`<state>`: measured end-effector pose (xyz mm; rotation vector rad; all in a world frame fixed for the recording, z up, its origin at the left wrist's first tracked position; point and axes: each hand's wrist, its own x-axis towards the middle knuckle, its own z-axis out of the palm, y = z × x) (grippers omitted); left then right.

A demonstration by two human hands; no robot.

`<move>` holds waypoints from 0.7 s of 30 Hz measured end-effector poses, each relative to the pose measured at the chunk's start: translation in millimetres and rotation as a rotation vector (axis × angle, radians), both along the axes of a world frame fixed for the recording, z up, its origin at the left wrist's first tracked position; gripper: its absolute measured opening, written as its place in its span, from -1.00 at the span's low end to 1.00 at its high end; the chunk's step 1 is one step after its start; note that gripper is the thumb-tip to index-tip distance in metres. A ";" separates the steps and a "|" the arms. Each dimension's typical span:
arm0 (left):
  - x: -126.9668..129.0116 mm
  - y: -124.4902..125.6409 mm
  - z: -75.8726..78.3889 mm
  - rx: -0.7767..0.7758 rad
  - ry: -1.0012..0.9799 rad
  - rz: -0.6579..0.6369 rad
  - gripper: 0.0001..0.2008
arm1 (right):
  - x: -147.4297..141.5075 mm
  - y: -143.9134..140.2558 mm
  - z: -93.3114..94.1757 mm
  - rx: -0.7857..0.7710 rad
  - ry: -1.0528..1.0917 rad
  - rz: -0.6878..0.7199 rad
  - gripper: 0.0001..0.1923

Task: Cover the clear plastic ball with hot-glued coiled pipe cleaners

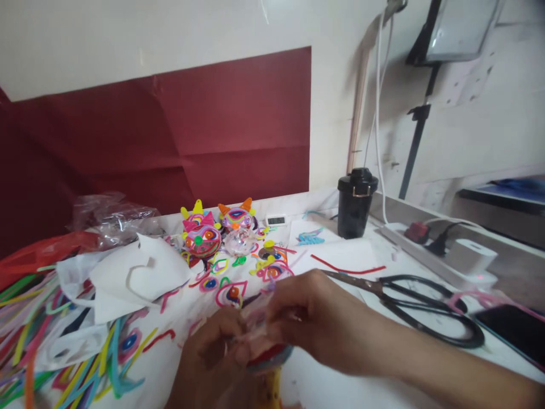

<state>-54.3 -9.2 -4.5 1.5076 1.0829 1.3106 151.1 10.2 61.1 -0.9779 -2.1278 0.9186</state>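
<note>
My left hand (215, 349) and my right hand (317, 321) meet low in the middle of the view, both with bent, pinching fingers. Between them is a rounded, colourful craft piece (272, 357) with a red and blue-grey edge. The fingers cover most of it, and blur hides its details. Something yellow (273, 386) shows just below it. Beyond the hands lie small coiled pieces in bright colours, among them a pink loop with an orange centre (233, 293). Large black-handled scissors (419, 304) rest to the right of my right hand, partly behind the forearm.
Decorated balls with horns (202, 236) stand at the back. Fuzzy coloured strips (85, 363) and cut white paper (136, 278) fill the left side. A black cup (356, 204), a power strip (443, 261) and a phone (515, 332) stand or lie to the right.
</note>
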 end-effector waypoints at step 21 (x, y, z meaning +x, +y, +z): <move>0.4 1.2 -1.3 0.306 0.119 -0.009 -0.78 | 0.8 -5.2 7.3 0.122 -0.165 0.056 -0.85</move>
